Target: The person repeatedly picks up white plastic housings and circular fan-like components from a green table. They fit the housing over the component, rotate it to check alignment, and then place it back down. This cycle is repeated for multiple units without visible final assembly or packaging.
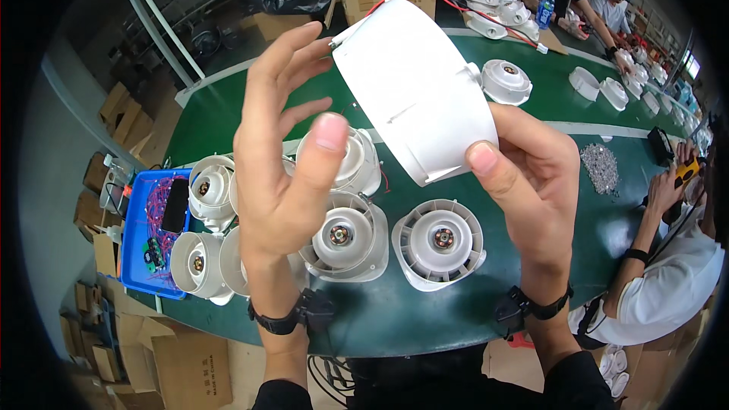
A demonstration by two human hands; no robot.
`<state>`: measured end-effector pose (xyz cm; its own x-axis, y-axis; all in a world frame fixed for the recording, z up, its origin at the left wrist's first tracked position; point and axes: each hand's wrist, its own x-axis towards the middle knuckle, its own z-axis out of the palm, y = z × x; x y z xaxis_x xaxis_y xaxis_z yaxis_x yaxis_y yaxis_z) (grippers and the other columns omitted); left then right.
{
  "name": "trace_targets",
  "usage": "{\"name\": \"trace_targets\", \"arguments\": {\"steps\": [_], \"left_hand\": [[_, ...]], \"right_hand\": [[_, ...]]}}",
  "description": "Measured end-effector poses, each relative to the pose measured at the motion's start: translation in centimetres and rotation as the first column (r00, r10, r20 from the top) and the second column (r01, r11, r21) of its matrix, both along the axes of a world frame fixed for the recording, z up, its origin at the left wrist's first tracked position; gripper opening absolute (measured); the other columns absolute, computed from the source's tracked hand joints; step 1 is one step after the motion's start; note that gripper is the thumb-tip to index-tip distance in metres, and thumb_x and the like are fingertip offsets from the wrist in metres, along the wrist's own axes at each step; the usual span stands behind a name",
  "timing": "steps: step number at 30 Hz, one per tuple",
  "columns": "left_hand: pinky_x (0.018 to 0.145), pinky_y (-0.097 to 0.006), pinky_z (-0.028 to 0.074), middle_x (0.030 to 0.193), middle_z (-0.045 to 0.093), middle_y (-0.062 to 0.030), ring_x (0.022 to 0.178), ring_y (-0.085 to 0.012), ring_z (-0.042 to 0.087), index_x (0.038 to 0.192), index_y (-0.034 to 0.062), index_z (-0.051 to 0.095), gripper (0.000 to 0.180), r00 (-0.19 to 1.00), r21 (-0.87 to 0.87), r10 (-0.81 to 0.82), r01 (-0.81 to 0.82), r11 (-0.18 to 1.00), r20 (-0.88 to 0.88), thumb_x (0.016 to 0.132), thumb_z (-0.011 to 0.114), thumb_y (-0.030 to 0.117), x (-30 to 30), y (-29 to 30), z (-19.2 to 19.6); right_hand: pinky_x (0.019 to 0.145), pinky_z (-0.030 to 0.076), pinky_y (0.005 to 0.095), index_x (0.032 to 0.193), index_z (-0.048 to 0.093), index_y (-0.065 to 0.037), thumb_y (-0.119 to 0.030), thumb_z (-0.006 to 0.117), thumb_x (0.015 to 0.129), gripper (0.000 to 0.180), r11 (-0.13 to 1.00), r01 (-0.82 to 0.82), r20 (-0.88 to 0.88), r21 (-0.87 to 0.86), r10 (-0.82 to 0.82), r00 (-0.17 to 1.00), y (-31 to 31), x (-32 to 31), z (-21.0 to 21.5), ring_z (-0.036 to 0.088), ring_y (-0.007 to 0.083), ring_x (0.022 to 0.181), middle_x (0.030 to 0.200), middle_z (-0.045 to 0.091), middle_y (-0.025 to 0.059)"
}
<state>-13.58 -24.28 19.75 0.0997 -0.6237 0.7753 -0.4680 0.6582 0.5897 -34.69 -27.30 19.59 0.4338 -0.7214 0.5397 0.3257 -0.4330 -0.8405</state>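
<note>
In my right hand [535, 182] is a white round plastic fan housing [418, 91], pinched at its lower right edge between thumb and fingers. It is raised above the table and tilted, its smooth outer wall toward me. A red and black wire [486, 13] runs over its top to a small white plug [541, 48]. Beside the housing's left edge, my left hand [277, 175] is open, its fingers spread. Below stand similar white fan housings, one [439, 245] between my wrists and another [345, 235] partly behind my left hand, each with a round motor centre.
A blue tray [144, 273] of red wires and a green circuit board stands at left. Small metal parts [600, 168] form a pile at right. A co-worker there holds a yellow-and-black tool [688, 171]. More housings [506, 82], a blue bottle [545, 9] and people are across the table.
</note>
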Motion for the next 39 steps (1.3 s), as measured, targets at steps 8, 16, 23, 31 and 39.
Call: {"name": "trace_targets", "arguments": {"steps": [8, 16, 23, 31, 39], "left_hand": [[0.097, -0.047, 0.047, 0.131, 0.054, -0.0234, 0.123, -0.0346, 0.054, 0.141, -0.0022, 0.041, 0.080, 0.998, -0.032, -0.013, 0.015, 0.999, 0.069, 0.077, 0.071, 0.036, -0.1, -0.4, 0.0], [0.102, -0.044, 0.041, 0.129, 0.056, -0.0229, 0.122, -0.0318, 0.055, 0.140, -0.0019, 0.040, 0.084, 0.984, -0.012, -0.023, 0.025, 1.000, 0.177, 0.074, 0.070, 0.041, -0.3, -0.1, -0.1], [0.103, -0.044, 0.042, 0.131, 0.055, -0.0197, 0.123, -0.0309, 0.055, 0.138, -0.0007, 0.042, 0.074, 0.951, -0.115, -0.016, 0.054, 0.992, 0.310, 0.070, 0.069, 0.016, -0.4, -0.5, -0.4], [0.088, -0.033, 0.052, 0.106, 0.068, -0.0140, 0.097, -0.0221, 0.066, 0.119, -0.0018, 0.061, 0.047, 0.968, -0.119, 0.232, -0.220, 0.968, 0.097, 0.073, 0.069, 0.001, -0.2, -0.5, -0.1], [0.080, -0.028, 0.052, 0.089, 0.072, -0.0121, 0.082, -0.0179, 0.068, 0.093, -0.0029, 0.072, 0.026, 0.963, -0.120, 0.261, -0.252, 0.960, 0.063, 0.069, 0.064, -0.007, -0.2, -0.2, 0.1]], "right_hand": [[0.085, 0.050, 0.0289, 0.115, 0.062, 0.011, -0.016, 0.065, 0.092, 0.036, 0.997, -0.065, 0.051, 0.038, 0.063, 0.997, -0.1, -0.2, 0.2, 0.065, 0.0163, 0.093, 0.102, 0.069, 0.0142], [0.080, 0.048, 0.0260, 0.117, 0.059, 0.009, -0.010, 0.059, 0.095, 0.029, 0.992, -0.130, 0.042, 0.006, 0.129, 0.991, -0.1, 0.0, 0.0, 0.060, 0.0109, 0.091, 0.099, 0.065, 0.0086], [0.081, 0.047, 0.0264, 0.118, 0.059, 0.010, -0.014, 0.056, 0.098, 0.032, 0.985, -0.175, 0.015, 0.010, 0.175, 0.985, -0.8, -0.7, -0.3, 0.058, 0.0113, 0.093, 0.101, 0.065, 0.0096], [0.080, 0.046, 0.0258, 0.117, 0.059, 0.010, -0.009, 0.053, 0.096, 0.029, 0.965, -0.261, 0.102, -0.034, 0.263, 0.959, -0.9, -0.7, -0.5, 0.058, 0.0118, 0.093, 0.100, 0.065, 0.0103], [0.079, 0.048, 0.0255, 0.107, 0.063, 0.008, -0.006, 0.053, 0.096, 0.021, 0.960, -0.279, 0.091, -0.014, 0.279, 0.956, -1.3, -1.0, -0.4, 0.060, 0.0110, 0.088, 0.097, 0.065, 0.0092]]}}
